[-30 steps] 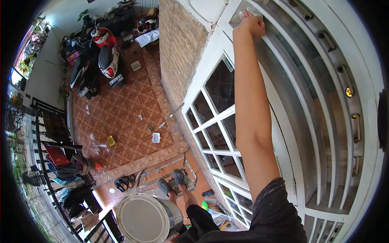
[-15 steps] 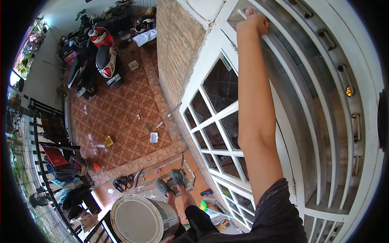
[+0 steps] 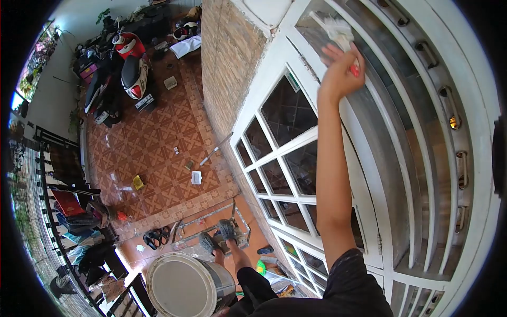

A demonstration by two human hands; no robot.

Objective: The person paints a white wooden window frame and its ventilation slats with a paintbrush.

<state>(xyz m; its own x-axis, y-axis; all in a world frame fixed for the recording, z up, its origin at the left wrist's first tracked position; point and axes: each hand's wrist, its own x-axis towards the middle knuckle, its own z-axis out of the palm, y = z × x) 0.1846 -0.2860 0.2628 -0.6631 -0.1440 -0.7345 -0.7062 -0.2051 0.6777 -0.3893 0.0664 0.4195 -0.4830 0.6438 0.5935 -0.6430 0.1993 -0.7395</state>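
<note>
My right hand (image 3: 343, 74) is raised at the upper right, its fingers closed around the red handle of a paintbrush (image 3: 338, 31). The pale, slightly blurred bristles point up, close to the white window frame and its curved bars (image 3: 391, 121). At the bottom, a large bucket (image 3: 182, 285) with a pale grey lid or top stands out beside my body. A small patch of skin shows at its lower right edge, but the fingers of my left hand are hidden.
A white door with glass panes (image 3: 290, 113) stands left of my raised arm. Below are tiled floor (image 3: 158, 137), parked scooters (image 3: 134, 74), a white tray (image 3: 196, 177), a yellow item (image 3: 138, 182), a long-handled tool (image 3: 216, 149) and sandals (image 3: 157, 239). Clothes hang on the left.
My right hand has come down and slightly right, and the brush head now shows above it. The view has shifted slightly.
</note>
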